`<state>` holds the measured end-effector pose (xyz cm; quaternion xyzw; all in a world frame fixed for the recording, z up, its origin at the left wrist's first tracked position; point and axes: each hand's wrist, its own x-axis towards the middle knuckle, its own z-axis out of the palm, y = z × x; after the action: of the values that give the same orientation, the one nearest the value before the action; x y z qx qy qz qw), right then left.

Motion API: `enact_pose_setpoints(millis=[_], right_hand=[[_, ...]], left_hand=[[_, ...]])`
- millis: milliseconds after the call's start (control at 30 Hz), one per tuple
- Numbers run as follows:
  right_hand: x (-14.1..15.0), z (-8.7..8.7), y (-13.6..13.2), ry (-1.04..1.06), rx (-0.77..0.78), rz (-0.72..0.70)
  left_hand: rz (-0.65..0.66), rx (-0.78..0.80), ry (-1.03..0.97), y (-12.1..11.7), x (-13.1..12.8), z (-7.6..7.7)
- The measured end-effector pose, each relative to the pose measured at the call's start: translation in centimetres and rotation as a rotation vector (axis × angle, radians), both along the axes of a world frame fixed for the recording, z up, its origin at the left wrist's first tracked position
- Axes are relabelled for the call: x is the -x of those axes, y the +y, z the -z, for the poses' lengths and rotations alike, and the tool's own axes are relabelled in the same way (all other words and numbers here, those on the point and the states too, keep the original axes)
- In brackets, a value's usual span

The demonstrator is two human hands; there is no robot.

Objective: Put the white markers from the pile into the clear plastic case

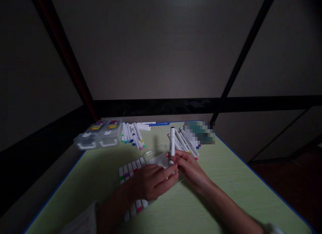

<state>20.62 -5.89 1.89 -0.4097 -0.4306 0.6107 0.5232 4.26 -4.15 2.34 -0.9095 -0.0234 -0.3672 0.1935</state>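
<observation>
A white marker [172, 140] with a black end stands nearly upright between my two hands. The fingers of my right hand [191, 168] are closed around its lower part. My left hand [153, 183] comes in from the other side, its fingers pinched at the marker's bottom end, which they partly hide. Under my left forearm lies a row of white markers [127, 168] with coloured bands, set side by side in a clear case [154, 149]. A white area [158, 159] shows in that case just behind my left hand.
Two clear cases with handles [109, 136] lie at the back left. Loose markers [133, 133] are heaped beside them, and more markers [186, 143] lie behind my right hand. A pixelated greenish item [200, 131] sits at the back right. The green table [226, 180] has a blue edge.
</observation>
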Motion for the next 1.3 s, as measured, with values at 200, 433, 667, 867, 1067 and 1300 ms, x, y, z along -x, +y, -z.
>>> enact_pose_setpoints(millis=[200,433,667,867,1067,1300], right_hand=[[-0.3,-0.1,0.1,-0.005,0.010,-0.093],[0.2,0.6,-0.2,-0.002,0.031,-0.220],[0.3,0.2,-0.6,-0.047,0.042,-0.306],[0.4,0.3,-0.7,-0.061,0.015,-0.316],[0.3,0.5,-0.6,-0.077,0.009,-0.333],[0.4,0.9,-0.6,-0.079,-0.030,-0.369]], left_hand=[[-0.173,0.318,-0.359,1.4,0.4,0.9],[-0.371,1.147,-0.672,3.0,0.2,0.4],[-0.236,1.417,-0.781,3.8,0.3,0.3],[-0.182,1.488,-0.760,3.6,0.1,0.1],[-0.141,1.531,-0.722,3.5,0.0,-0.1],[-0.116,1.561,-0.705,3.5,0.0,0.0]])
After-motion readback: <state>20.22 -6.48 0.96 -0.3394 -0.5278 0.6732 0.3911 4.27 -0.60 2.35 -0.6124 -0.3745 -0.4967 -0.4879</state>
